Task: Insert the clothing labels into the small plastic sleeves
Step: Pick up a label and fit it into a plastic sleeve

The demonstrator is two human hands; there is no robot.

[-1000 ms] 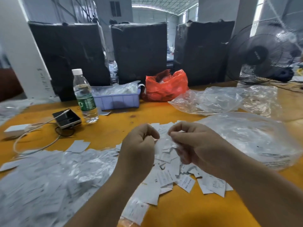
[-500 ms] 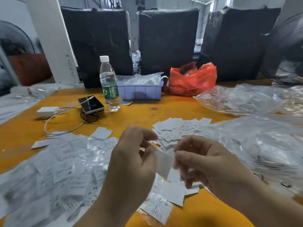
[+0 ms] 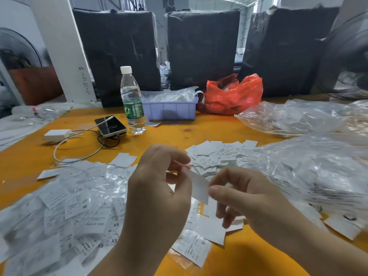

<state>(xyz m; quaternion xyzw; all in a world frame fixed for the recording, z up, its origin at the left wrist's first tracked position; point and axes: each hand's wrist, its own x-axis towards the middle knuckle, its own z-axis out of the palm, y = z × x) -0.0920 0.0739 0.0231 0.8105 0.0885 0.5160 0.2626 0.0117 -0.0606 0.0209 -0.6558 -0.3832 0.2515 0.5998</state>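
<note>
Above the yellow table (image 3: 179, 134), my left hand (image 3: 157, 188) and my right hand (image 3: 245, 196) hold one white clothing label (image 3: 199, 186) between them. The left hand pinches its upper left end, where a thin clear sleeve edge seems to show; the right thumb and fingers pinch its right edge. Loose white labels (image 3: 217, 154) lie in a pile just beyond the hands. A heap of labels in clear plastic sleeves (image 3: 65, 206) covers the table at the left.
A water bottle (image 3: 132, 100), a phone (image 3: 110, 126) with a white charger and cable (image 3: 56, 135), a lilac bin (image 3: 169, 110) and a red bag (image 3: 233, 94) stand further back. Clear plastic bags (image 3: 310, 166) fill the right side. Black wrapped bales (image 3: 119, 50) line the far edge.
The view has swung left and down. My hands have moved apart and lower, and the label now stretches between them instead of being bunched at my fingertips.
</note>
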